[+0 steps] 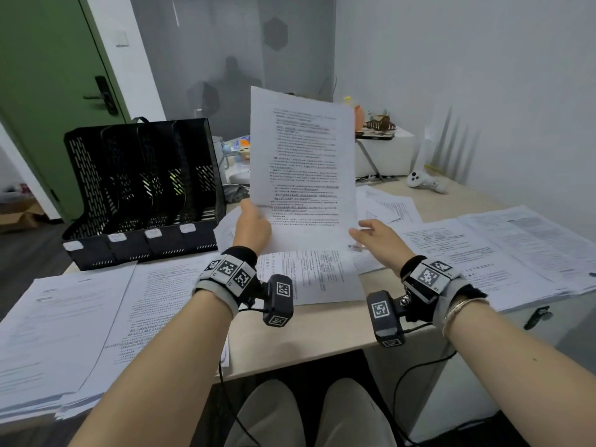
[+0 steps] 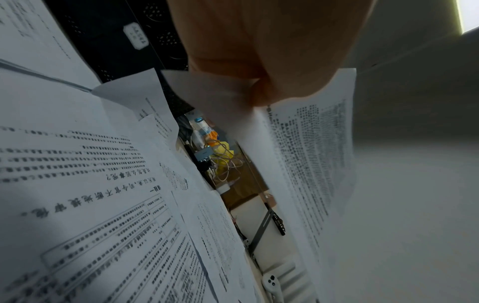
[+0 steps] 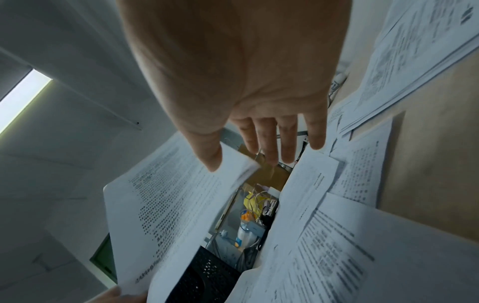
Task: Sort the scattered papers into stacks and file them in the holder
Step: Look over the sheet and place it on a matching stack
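A light wooden desk (image 1: pixel 322 330) stands in a small office with grey-white walls, a green door (image 1: pixel 42 75) at left and a frosted glass partition behind. A single white printed sheet (image 1: pixel 303 169), covered in dense lines of black text, is raised nearly upright above the middle of the desk, its lower edge just over the papers lying there. The left hand (image 1: pixel 253 227) pinches the sheet's lower left corner, thumb on the printed face and fingers curled behind; in the left wrist view the thumb (image 2: pixel 279 82) presses down on the paper's edge. The right hand (image 1: pixel 375 235) is spread, fingers straight and slightly apart, reaching toward the sheet's lower right corner; in the right wrist view its thumb tip (image 3: pixel 211 162) lies over that corner, though whether it touches cannot be told. Both wrists carry black bands with square coded markers and small cameras. A black perforated file holder (image 1: pixel 142 188) with four compartments, each with a white label at its front, stands on the desk's far left, just beside the raised sheet and apart from it. Scattered papers (image 1: pixel 325 272) lie under the hands, a thick stack (image 1: pixel 58 333) rests at near left, and overlapping printed pages (image 1: pixel 503 250) cover the right side. A white handheld controller (image 1: pixel 425 182) lies at the far right near the wall, beside a white box (image 1: pixel 387 156).
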`<action>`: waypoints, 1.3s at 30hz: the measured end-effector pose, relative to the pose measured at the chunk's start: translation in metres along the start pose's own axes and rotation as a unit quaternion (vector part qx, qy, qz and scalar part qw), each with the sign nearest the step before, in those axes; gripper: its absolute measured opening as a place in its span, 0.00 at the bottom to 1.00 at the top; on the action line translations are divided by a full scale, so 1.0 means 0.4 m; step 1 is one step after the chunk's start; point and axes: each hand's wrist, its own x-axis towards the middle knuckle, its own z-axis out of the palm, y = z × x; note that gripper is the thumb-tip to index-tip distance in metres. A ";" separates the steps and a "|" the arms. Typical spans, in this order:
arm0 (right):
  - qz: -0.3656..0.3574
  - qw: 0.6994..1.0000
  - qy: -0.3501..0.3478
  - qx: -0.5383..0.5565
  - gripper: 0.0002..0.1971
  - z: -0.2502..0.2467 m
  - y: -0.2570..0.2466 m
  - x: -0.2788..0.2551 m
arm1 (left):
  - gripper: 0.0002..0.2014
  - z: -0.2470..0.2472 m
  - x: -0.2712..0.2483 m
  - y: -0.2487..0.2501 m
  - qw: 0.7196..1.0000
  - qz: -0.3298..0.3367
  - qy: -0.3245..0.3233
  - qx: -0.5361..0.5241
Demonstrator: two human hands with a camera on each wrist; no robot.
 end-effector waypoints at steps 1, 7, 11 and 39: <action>-0.008 1.000 -0.002 0.028 0.22 0.004 -0.008 -0.002 | 0.16 0.003 -0.003 0.001 1.000 0.008 -0.003 -0.014; -0.034 0.994 0.068 0.077 0.14 0.007 -0.015 0.007 | 0.10 0.011 -0.005 0.000 0.997 0.028 0.002 -0.073; -0.033 0.995 0.063 0.073 0.17 0.000 -0.006 0.001 | 0.13 0.016 -0.009 0.016 0.995 0.030 -0.009 -0.093; 0.105 0.992 0.070 -0.003 0.28 -0.109 0.216 -0.023 | 0.11 0.271 -0.053 0.125 0.984 0.042 -0.107 0.137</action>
